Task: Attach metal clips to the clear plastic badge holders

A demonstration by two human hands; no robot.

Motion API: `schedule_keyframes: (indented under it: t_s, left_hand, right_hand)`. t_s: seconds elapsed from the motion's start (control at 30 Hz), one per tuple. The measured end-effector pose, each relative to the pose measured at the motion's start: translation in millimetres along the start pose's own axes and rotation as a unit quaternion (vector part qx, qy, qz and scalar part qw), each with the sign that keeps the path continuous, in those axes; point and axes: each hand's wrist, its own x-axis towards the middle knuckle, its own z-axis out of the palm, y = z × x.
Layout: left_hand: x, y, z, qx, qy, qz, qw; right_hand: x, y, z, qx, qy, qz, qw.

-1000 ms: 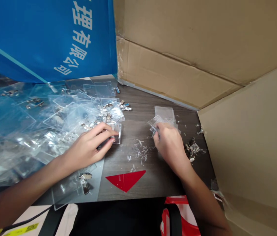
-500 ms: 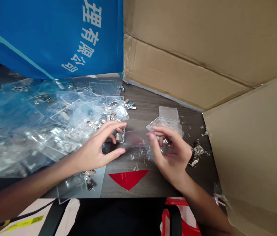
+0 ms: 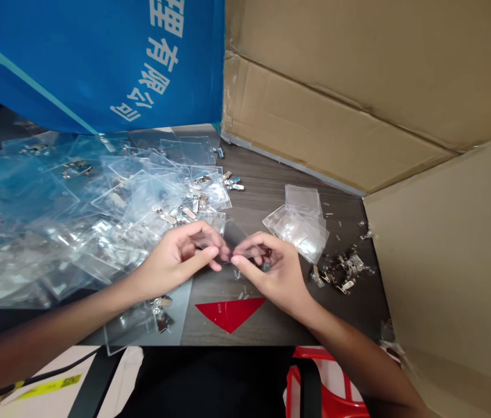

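Observation:
My left hand (image 3: 191, 255) and my right hand (image 3: 274, 264) meet over the middle of the table, fingertips nearly touching. Between them a thin clear plastic badge holder (image 3: 235, 231) shows faintly, standing up from the fingers. The thumb and fingertips of my right hand pinch its lower edge. My left fingers curl in at its other side, slightly blurred. Left of my hands spreads a heap of clear badge holders (image 3: 141, 191), many with metal clips (image 3: 169, 219). A small pile of clear holders without visible clips (image 3: 300, 229) lies beyond my right hand.
Loose metal clips with straps (image 3: 350, 270) are heaped at the right edge. A red triangular piece (image 3: 230, 312) lies near the front edge, small clear bits (image 3: 242, 293) beside it. Cardboard walls (image 3: 315, 98) stand behind and right; a blue printed sheet (image 3: 75, 64) hangs at back left.
My right hand has moved left, away from the small pile, carrying a clear holder. My left hand has curled its spread fingers and come close to the right. The view has shifted slightly.

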Motion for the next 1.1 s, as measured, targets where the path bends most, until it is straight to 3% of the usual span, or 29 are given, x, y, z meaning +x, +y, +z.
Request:
schedule_keyframes:
  t_s: [0.07, 0.13, 0.2, 0.3, 0.6, 0.73, 0.87, 0.97, 1.1]
  left_hand:
    - [-2, -3, -0.9, -0.029, 0.000, -0.011, 1.000]
    - [-3, -6, -1.6, -0.107, 0.002, -0.033, 0.994]
    - [-3, -8, -1.8, -0.191, -0.011, -0.059, 0.980]
    - [-2, -9, -1.2, -0.215, -0.038, -0.085, 0.972]
    - [-1, -14, -2.7, -0.215, -0.045, -0.104, 0.970]
    - [-1, -9, -1.8, -0.238, -0.033, -0.127, 0.963]
    - [-6, -9, 2.1, -0.225, -0.027, -0.082, 0.970]
    - [-11, -14, 7.7, -0.087, 0.008, -0.008, 0.996]
    - [-13, -15, 16.1, 0.126, 0.069, -0.005, 0.990]
  right_hand:
    - [-4, 2, 0, -0.060, 0.026, -0.122, 0.990]
    - [-5, 5, -3, -0.140, 0.042, -0.257, 0.955]
    - [-6, 8, -7, -0.213, 0.051, -0.340, 0.915]
    - [-5, 13, -11, -0.261, 0.044, -0.369, 0.891]
    - [-3, 19, -13, -0.286, -0.005, -0.391, 0.875]
    - [-1, 13, -12, -0.268, -0.008, -0.361, 0.893]
    - [-3, 3, -7, -0.172, 0.015, -0.256, 0.951]
    - [-6, -4, -2, -0.085, 0.045, -0.153, 0.983]
    - [-9, -8, 4, 0.020, 0.015, -0.059, 0.998]
